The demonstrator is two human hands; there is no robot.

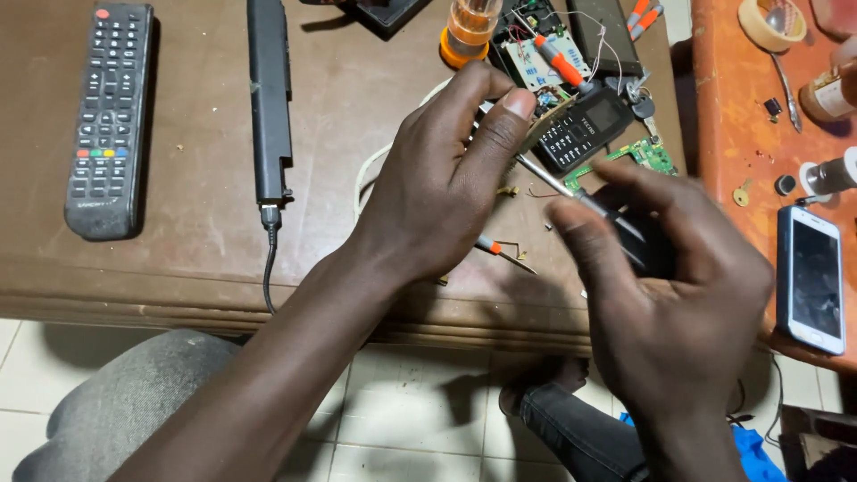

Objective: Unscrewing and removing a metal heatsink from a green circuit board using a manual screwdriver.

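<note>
Pinched between the right hand's [674, 295] thumb and fingers is a thin metal tool, looks like tweezers [571, 189], with the tip running up and left toward the left hand [446, 178]. That left grip is closed too, thumb pressed against the fingertips over something tiny I can't really make out. Both hands hover just over the front edge of the brown counter [196, 223]. Right below the left hand lies a small orange-handled tool [500, 252]. Just past the fingers sit a black keypad phone [580, 129] and a bare green circuit board [647, 153], then a bigger opened-up board with an orange screwdriver [558, 61] lying across it. Off to the right a white smartphone [810, 277] rests on the orange surface; far left there's a TV remote [109, 116] and a long black battery pack [269, 98].
</note>
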